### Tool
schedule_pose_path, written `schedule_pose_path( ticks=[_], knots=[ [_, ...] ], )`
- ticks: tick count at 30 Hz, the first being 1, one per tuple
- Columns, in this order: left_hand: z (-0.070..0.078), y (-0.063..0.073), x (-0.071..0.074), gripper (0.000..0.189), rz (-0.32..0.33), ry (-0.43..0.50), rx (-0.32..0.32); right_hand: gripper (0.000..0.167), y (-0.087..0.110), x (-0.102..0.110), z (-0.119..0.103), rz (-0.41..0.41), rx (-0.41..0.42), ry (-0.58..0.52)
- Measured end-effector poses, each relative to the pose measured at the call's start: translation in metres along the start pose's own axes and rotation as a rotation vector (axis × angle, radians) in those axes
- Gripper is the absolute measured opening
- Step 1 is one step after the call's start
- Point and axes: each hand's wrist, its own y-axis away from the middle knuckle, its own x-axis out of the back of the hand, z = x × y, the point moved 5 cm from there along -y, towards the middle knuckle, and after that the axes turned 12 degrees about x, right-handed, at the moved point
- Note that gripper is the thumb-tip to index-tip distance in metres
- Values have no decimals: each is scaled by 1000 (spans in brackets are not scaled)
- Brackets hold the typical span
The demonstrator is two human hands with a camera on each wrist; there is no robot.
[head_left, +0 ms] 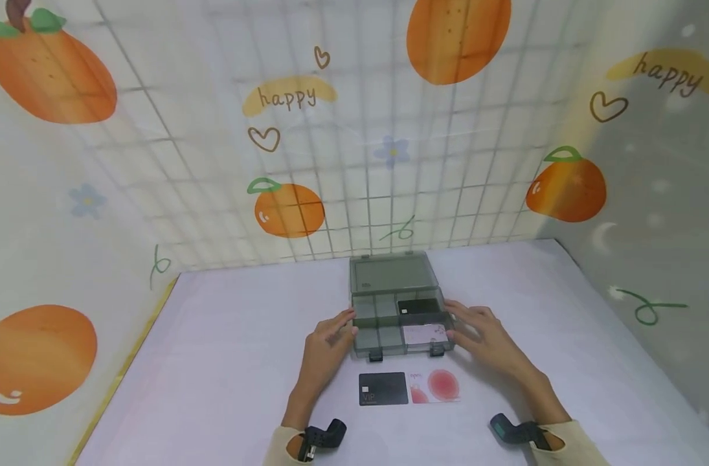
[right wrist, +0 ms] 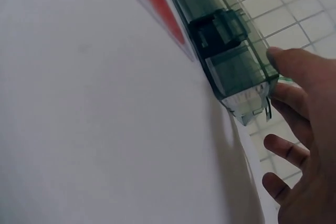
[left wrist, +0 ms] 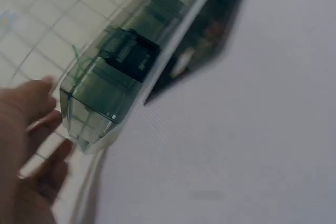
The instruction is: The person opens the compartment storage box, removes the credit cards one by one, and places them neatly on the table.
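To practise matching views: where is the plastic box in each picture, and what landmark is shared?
Head: plastic box, below and right of centre.
Left wrist: plastic box slants from left to top edge.
Right wrist: plastic box slants from right of centre to top edge.
Shared landmark: gridded backdrop.

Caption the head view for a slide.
Left fingers and right fingers flank an open green case holding a dark card and a pale card; VIP card and pink-patterned card lie in front.

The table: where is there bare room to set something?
Free: left, between the yellow edge and the left hand; right, between the right hand and the curtain. Crowded: the middle, an open box between the hands, black card and pink card in front.
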Motion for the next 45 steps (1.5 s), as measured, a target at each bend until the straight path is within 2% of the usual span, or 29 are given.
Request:
schedule_pose_path(
  ticks=[2, 4, 7, 9, 11, 13, 17, 22, 26, 28, 30, 33, 36, 39, 45],
  knots=[
    [11, -1, 0, 27, 17, -75, -71, 59, 0, 0, 0, -4, -5, 0],
    [25, 0, -4, 23, -3, -166, -162, 60, 0, 0, 0, -7, -8, -3],
    [47, 2, -20, 26, -82, -332, -312, 60, 0, -1, 0, -6, 5, -7],
    [57, 3, -33, 32, -151, -451, -361, 60, 0, -1, 0, -3, 13, -11],
    [65, 4, -45, 37, -218, -544, -384, 59, 0, -1, 1, -2, 16, -15],
    [69, 4, -55, 42, -271, -630, -369, 59, 1, -2, 2, -5, 12, -15],
    [75, 3, -67, 50, -341, -733, -324, 59, 3, -2, 3, -3, 5, -16],
    [80, 2, -76, 61, -422, -787, -250, 59, 3, -3, 4, 8, -5, -27],
    [81, 0, -83, 64, -464, -786, -210, 58, 3, -2, 3, 13, 9, -30],
    [82, -1, -85, 59, -450, -751, -197, 57, 3, -2, 2, 20, 24, -34],
    [82, -4, -84, 51, -406, -682, -171, 56, 3, -1, 2, 25, 36, -35],
    [83, -8, -80, 39, -321, -528, -114, 55, 2, -2, 2, 30, 45, -30],
    [86, -11, -75, 35, -290, -369, -32, 55, 2, -2, 2, 37, 50, -26],
    [89, -12, -74, 36, -312, -286, 70, 54, 2, -2, 2, 48, 59, -22],
    [92, -12, -75, 43, -403, -238, 307, 54, 3, -3, 4, 52, 51, -19]
  ],
)
